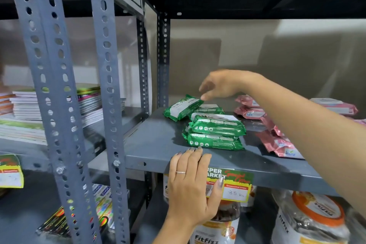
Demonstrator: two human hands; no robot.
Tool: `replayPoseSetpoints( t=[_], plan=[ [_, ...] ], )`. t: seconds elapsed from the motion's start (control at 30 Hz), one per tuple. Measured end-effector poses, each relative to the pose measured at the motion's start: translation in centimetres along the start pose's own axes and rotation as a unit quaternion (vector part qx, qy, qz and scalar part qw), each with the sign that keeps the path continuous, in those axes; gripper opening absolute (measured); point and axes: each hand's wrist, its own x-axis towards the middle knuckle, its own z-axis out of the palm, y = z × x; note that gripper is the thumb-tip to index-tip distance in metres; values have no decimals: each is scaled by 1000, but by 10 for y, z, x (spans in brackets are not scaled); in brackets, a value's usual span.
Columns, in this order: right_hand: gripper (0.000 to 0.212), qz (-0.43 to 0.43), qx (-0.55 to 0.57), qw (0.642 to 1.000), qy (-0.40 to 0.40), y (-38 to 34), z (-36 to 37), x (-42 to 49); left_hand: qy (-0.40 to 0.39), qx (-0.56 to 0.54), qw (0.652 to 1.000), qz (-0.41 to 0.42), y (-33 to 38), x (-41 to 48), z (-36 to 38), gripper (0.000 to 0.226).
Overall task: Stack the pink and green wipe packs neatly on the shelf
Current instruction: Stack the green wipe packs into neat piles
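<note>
Green wipe pack tilted, touched by loosely open right hand

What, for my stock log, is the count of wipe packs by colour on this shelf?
Green wipe packs: 5
Pink wipe packs: at least 5; the right arm may hide more
Total: at least 10

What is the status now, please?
Right hand open, fingertips at tilted green pack. Left hand flat on shelf edge. Pink packs scattered right. Nothing blocking.
</note>
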Motion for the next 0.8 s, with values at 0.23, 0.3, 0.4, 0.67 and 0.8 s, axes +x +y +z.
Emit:
replayPoseSetpoints(
  t=[0.23, 0.3, 0.4, 0.67, 0.8],
  plan=[
    [79, -13, 51, 995, -89, -7, 36, 107, -15, 14, 1000, 22, -6, -1, -3, 46],
    [90, -2, 54, 987, -152, -11, 45, 128, -14, 26, 999, 27, -6, -1, -3, 46],
    [91, 0, 10, 975, -221, -15, 57, 148, -2, 67, 997, 36, -7, 0, 1, 54],
    [68, 32, 92, 976, -194, 16, 43, 145, 38, 111, 993, 32, -4, 5, 6, 63],
    [78, 128, 90, 972, -176, 41, 54, 138, 50, 120, 991, 36, -6, 4, 11, 64]
  ],
)
